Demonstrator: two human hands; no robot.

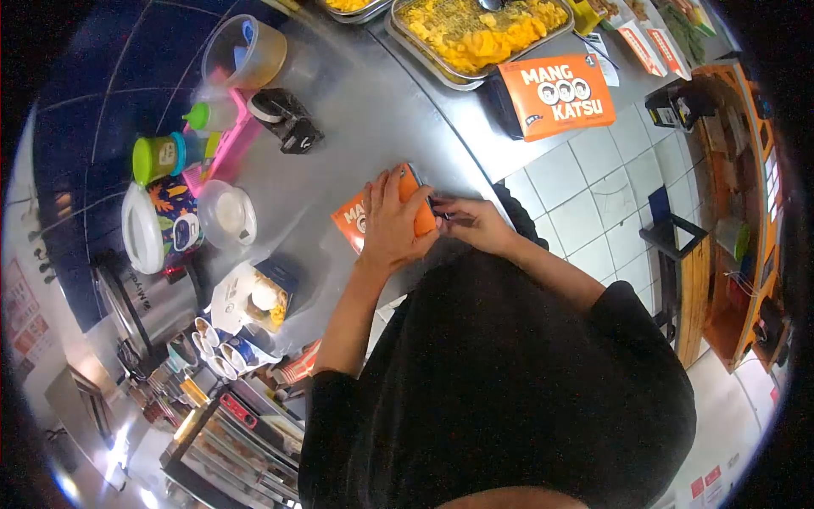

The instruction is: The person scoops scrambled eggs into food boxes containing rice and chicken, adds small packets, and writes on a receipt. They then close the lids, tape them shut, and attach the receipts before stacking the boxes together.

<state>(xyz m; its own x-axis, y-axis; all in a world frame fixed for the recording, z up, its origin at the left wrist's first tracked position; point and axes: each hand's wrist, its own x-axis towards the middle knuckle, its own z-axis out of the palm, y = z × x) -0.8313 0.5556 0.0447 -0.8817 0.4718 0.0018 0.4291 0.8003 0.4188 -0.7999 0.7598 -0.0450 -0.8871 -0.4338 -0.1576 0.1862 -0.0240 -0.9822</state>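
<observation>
An orange printed food box (349, 219), partly showing the word MANG, lies on the steel counter in front of me. My left hand (393, 219) rests flat across its top, thumb spread toward the right-hand side. At that side, my right hand (471, 222) has its fingers pinched together against a dark edge. What they hold there is small and partly hidden. Beyond, up and to the right, stands a second orange box with dark sides, the Mang Katsu box (555, 95), out of reach of either hand's fingers.
A metal tray of yellow food (483, 72) with a spoon is at the back. Along the left stand a clear tub (244, 51), a pink basket (229, 144), a black tape dispenser (288, 119), a lidded round container (227, 214) and an open takeaway box (254, 297). White floor tiles lie right.
</observation>
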